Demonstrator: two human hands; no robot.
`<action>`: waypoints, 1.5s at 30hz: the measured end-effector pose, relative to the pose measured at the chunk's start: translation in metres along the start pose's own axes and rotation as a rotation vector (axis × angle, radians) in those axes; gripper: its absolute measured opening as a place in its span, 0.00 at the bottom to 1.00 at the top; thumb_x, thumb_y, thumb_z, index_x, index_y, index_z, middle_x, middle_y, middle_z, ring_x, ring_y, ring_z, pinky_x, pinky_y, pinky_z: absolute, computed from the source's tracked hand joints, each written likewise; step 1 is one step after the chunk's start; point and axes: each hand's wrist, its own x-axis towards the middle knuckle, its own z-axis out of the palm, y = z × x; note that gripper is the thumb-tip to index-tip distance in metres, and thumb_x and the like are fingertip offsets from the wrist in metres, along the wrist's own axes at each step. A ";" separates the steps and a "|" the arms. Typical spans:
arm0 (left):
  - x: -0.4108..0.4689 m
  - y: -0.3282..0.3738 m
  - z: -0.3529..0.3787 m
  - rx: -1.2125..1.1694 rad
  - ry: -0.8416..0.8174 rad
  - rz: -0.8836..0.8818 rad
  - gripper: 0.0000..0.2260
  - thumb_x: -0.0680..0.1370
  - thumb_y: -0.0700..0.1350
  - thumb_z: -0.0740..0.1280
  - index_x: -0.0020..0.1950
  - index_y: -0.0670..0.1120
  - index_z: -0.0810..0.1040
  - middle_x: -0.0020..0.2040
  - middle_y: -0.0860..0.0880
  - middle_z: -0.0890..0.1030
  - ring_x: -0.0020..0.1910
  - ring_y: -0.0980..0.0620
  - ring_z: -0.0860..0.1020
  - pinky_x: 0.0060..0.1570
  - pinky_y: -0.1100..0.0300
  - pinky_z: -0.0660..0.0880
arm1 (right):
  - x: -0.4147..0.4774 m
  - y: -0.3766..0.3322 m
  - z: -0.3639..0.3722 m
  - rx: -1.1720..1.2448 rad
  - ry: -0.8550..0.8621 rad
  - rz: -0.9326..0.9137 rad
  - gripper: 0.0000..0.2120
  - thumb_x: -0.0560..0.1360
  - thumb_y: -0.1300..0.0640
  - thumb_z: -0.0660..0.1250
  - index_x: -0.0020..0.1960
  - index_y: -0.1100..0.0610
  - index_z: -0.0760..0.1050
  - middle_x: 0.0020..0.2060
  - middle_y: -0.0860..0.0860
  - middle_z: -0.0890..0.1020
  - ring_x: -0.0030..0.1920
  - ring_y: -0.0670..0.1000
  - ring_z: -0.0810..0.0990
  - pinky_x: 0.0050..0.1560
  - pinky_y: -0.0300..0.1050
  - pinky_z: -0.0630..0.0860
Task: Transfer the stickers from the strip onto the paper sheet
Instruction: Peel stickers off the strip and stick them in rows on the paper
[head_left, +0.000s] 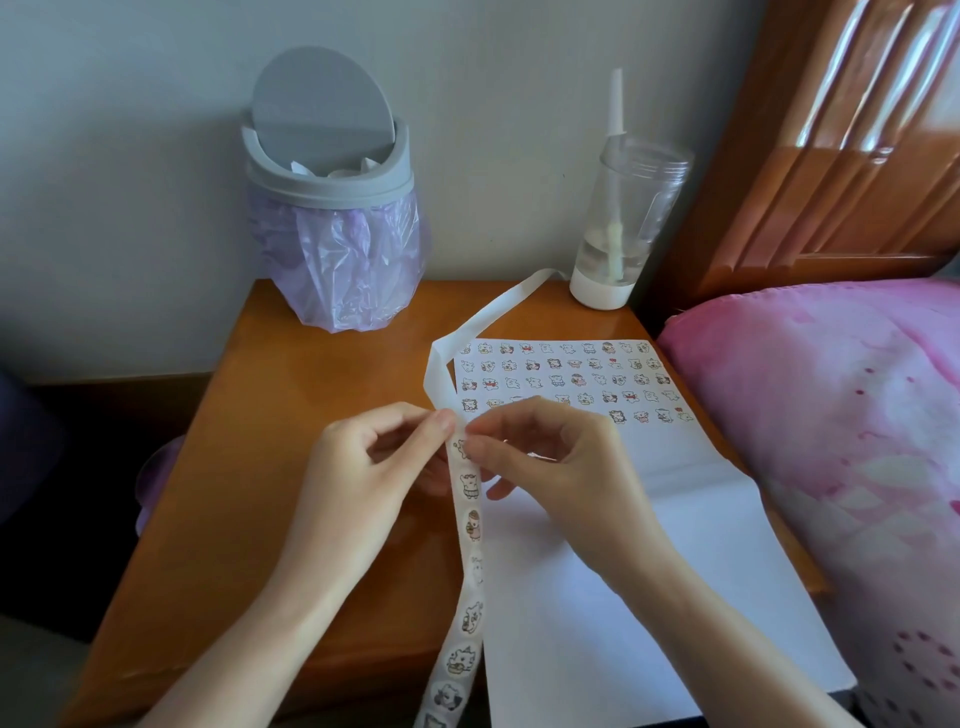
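A long white sticker strip (470, 525) with round cartoon stickers runs from the bottom edge up between my hands. Its bare backing then loops away toward the back of the table. My left hand (363, 478) pinches the strip's left edge between thumb and forefinger. At the topmost sticker on the strip, my right hand (550, 462) pinches with thumb and forefinger. The white paper sheet (623, 571) lies on the table under my right hand. Several rows of small stickers (566, 379) cover its far part; its near part is blank.
A wooden bedside table (291, 467) holds a grey swing-lid bin (332, 202) with a purple bag at the back left. A clear tumbler (618, 228) with a straw stands at the back right. A pink bed cover (841, 426) borders the right side.
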 end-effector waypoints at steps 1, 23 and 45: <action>0.000 0.000 0.000 0.000 -0.001 0.001 0.08 0.76 0.46 0.67 0.39 0.47 0.84 0.34 0.49 0.84 0.35 0.52 0.83 0.37 0.64 0.77 | 0.000 0.000 0.000 0.009 -0.003 0.000 0.03 0.70 0.66 0.73 0.44 0.62 0.82 0.36 0.54 0.84 0.35 0.50 0.82 0.36 0.40 0.80; 0.000 0.001 0.001 -0.030 0.029 -0.041 0.10 0.76 0.43 0.68 0.36 0.46 0.83 0.33 0.50 0.85 0.32 0.55 0.83 0.35 0.69 0.76 | -0.002 0.010 0.006 -0.241 0.098 -0.205 0.07 0.70 0.63 0.73 0.41 0.52 0.82 0.37 0.45 0.83 0.37 0.49 0.82 0.44 0.49 0.79; 0.001 -0.003 0.001 -0.038 0.019 -0.091 0.09 0.76 0.44 0.67 0.39 0.43 0.84 0.34 0.47 0.84 0.33 0.51 0.83 0.36 0.65 0.80 | 0.002 0.021 0.005 -0.475 0.133 -0.464 0.03 0.71 0.59 0.71 0.44 0.53 0.82 0.37 0.45 0.81 0.38 0.44 0.79 0.37 0.33 0.74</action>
